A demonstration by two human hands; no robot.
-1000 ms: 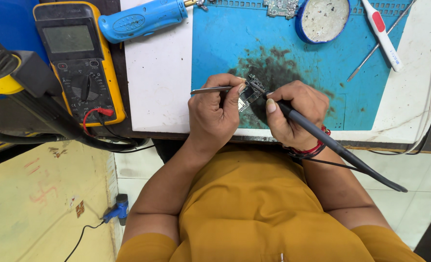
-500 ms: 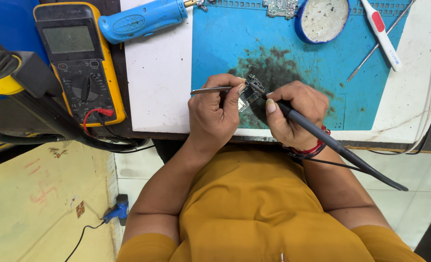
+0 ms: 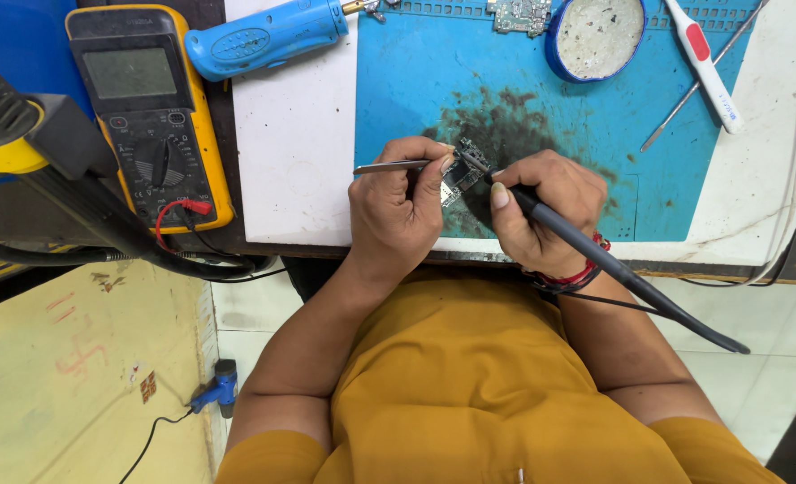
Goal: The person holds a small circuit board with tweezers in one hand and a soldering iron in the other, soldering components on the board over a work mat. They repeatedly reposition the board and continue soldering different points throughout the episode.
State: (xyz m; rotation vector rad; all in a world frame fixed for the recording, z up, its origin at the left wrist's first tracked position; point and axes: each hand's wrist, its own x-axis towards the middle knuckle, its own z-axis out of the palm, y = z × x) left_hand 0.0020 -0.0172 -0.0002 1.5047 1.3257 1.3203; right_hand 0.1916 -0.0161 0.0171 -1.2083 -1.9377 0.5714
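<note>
Soldering is under way: tweezers are gripped in the left hand, an iron in the right hand, both on a board over the mat. Steady tip contact is needed next.

A mustard-yellow top with short sleeves is worn, the fabric plain and unmarked, gathered in soft folds across the chest. Both forearms are left bare. The left hand is seen without rings or bands. At the wrist of the right hand, a red thread bracelet is wound beside a dark band.
</note>
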